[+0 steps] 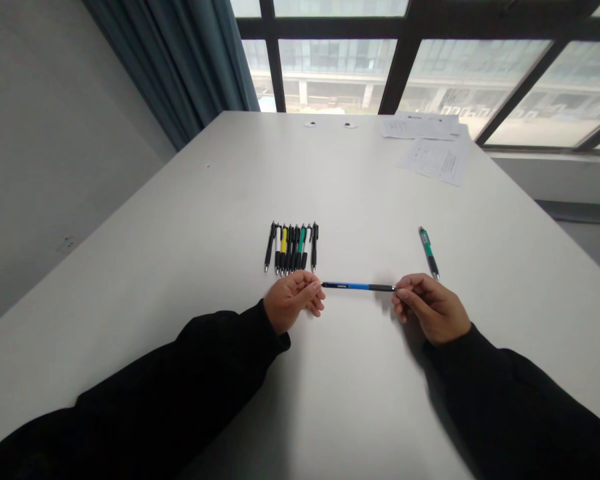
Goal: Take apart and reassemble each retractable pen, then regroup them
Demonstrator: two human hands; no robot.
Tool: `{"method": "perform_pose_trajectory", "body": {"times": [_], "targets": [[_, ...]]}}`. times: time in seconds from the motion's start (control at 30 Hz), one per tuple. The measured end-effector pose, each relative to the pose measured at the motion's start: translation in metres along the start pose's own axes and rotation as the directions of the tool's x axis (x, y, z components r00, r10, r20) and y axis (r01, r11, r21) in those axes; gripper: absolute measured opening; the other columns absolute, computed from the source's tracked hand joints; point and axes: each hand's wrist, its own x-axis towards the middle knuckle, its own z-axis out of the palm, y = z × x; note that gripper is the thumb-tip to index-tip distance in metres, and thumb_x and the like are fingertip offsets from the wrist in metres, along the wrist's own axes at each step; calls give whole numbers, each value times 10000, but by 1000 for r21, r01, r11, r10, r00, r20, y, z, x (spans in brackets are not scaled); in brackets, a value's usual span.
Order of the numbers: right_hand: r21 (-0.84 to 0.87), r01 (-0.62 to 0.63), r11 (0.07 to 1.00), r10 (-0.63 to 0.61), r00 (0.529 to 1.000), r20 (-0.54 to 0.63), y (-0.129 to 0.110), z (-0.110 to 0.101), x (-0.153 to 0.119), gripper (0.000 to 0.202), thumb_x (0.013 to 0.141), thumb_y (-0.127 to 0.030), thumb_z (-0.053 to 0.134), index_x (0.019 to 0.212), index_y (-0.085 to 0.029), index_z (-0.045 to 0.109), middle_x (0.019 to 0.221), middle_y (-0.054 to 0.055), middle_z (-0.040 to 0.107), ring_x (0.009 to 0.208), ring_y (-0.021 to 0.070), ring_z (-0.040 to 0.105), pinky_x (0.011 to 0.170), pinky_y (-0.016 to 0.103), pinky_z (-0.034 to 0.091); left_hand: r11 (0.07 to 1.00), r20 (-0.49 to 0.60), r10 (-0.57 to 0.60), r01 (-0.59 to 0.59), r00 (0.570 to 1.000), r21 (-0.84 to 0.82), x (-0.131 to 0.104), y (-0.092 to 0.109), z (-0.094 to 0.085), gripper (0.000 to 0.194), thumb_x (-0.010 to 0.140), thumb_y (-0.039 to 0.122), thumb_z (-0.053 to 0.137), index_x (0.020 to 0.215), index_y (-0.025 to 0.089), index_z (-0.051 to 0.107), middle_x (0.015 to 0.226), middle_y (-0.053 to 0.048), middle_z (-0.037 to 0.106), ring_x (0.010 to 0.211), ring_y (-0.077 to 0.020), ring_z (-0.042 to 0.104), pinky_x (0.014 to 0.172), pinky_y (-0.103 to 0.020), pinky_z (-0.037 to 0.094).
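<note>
A blue and black pen [355,287] is held level between my two hands, just above the white table [340,387]. My left hand [294,300] pinches its clicker end at the left. The tip end at the right is pinched by my right hand [429,307]. Just beyond my left hand lies a row of several pens [291,248], side by side, in black, white, yellow and green. A single green and black pen [429,253] rests on the table beyond my right hand, slightly slanted.
Printed papers [433,150] lie at the far right of the table. Two round white fittings with dark centres, one of them a round fitting [351,125], are near the far edge. A blue curtain [185,67] hangs at the left, beside dark-framed windows [340,73].
</note>
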Motion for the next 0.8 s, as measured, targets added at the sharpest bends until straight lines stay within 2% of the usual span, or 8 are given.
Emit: {"method": "perform_pose_trajectory", "body": {"times": [0.13, 0.27, 0.5, 0.67, 0.8], "targets": [[-42, -17, 999, 17, 1000, 4, -1, -1, -1, 250, 850, -422, 639, 799, -190, 561, 633, -1, 611, 480, 108, 545, 437, 234, 444, 996, 33, -9, 7, 999, 85, -2, 4, 2, 389, 813, 499, 628, 759, 122, 550, 624, -16, 623, 445, -93, 573, 388, -197, 460], [-208, -6, 978, 14, 999, 35, -2, -4, -1, 313, 884, -475, 567, 752, -191, 555, 593, -8, 586, 448, 102, 504, 432, 236, 388, 991, 12, -50, 48, 999, 125, -5, 10, 6, 429, 795, 546, 618, 712, 132, 541, 542, 5, 589, 374, -78, 518, 321, -171, 380], [-489, 84, 868, -26, 992, 125, -8, -7, -3, 450, 949, -480, 426, 614, -194, 521, 457, -23, 505, 410, 103, 429, 457, 252, 336, 965, 12, -84, 79, 996, 250, -10, 17, 8, 504, 866, 549, 497, 551, 155, 495, 373, 43, 471, 264, -40, 358, 272, -151, 242], [-517, 83, 852, -5, 989, 150, -12, -7, -4, 518, 959, -502, 382, 553, -197, 480, 430, -15, 486, 403, 103, 431, 441, 251, 331, 957, -2, -78, 75, 997, 281, -10, 17, 9, 526, 877, 545, 475, 516, 163, 477, 352, 44, 450, 258, -41, 351, 275, -156, 219], [-455, 38, 890, 25, 991, 131, -11, -6, -4, 511, 951, -523, 392, 575, -193, 494, 438, -15, 494, 390, 98, 425, 419, 245, 327, 971, -10, -45, 46, 999, 233, -8, 15, 9, 469, 867, 548, 504, 610, 156, 508, 422, 42, 499, 290, -44, 379, 293, -162, 253]]}}
